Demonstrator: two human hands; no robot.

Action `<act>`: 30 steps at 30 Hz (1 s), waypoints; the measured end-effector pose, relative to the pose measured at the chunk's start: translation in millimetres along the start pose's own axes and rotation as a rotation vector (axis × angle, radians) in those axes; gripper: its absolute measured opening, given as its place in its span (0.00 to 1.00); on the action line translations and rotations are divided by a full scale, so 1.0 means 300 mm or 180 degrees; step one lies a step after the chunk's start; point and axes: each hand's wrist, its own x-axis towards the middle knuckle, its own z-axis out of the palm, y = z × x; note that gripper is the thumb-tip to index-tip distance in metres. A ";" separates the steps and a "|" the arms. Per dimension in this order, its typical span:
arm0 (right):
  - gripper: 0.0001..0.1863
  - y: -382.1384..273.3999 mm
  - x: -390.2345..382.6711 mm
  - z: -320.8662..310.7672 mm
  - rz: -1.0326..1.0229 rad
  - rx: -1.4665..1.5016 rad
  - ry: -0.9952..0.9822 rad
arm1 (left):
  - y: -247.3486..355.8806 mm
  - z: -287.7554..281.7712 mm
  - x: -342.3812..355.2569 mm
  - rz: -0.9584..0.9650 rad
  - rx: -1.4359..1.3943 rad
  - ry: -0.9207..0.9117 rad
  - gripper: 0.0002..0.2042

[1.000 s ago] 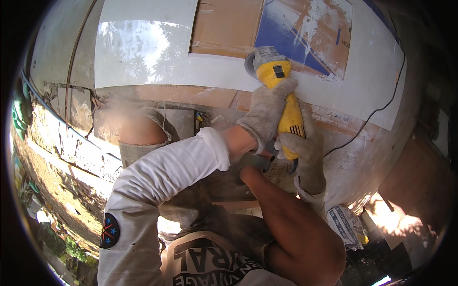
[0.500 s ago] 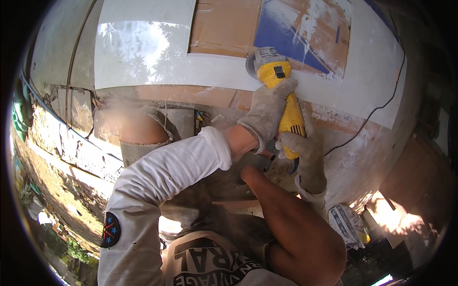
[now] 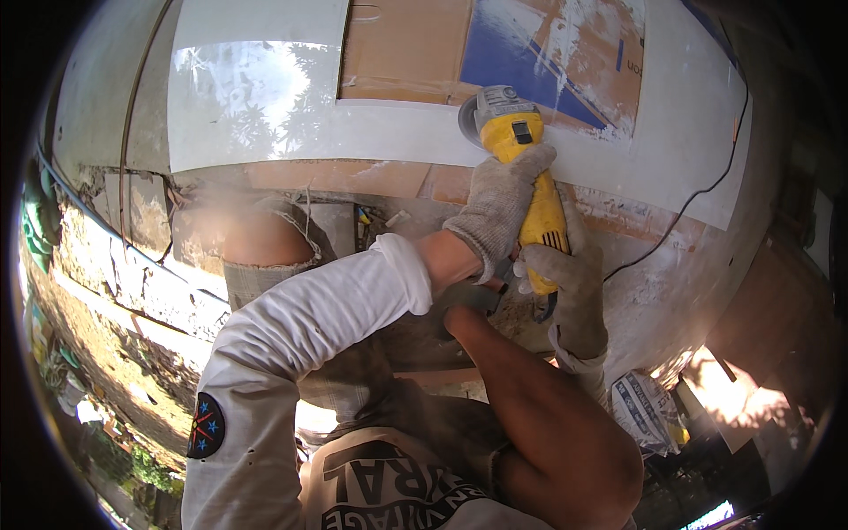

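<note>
A yellow angle grinder (image 3: 523, 146) is held in both of my gloved hands. My left hand (image 3: 500, 205), in a grey work glove on a white-sleeved arm, wraps the middle of its body. My right hand (image 3: 572, 284), also gloved, grips the rear handle lower down. The grinder's grey guard and disc (image 3: 481, 110) sit at the edge of a long white panel (image 3: 265, 115), which lies across brown cardboard (image 3: 406, 44). Pale dust hangs in the air around the panel's near side.
A black power cable (image 3: 698, 190) trails from the grinder to the right across the panel. My knee in torn jeans (image 3: 256, 243) is left of the hands. A blue sheet (image 3: 521, 62) lies on the cardboard. A printed bag (image 3: 645, 411) sits on the ground at lower right.
The grinder and both hands have stayed almost in place, with only a slight shift to the right along the panel's edge.
</note>
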 end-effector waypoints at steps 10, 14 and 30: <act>0.46 0.010 -0.006 -0.035 0.0026 0.0223 -0.0003 | -0.011 0.032 0.005 -0.0128 0.0069 -0.0105 0.20; 0.47 0.018 -0.012 -0.054 -0.0006 0.0240 0.0046 | -0.019 0.044 0.009 -0.0169 0.0102 -0.0139 0.20; 0.42 0.025 -0.047 -0.103 0.0080 0.0327 0.0423 | -0.084 0.123 0.030 -0.0323 0.0175 -0.0409 0.18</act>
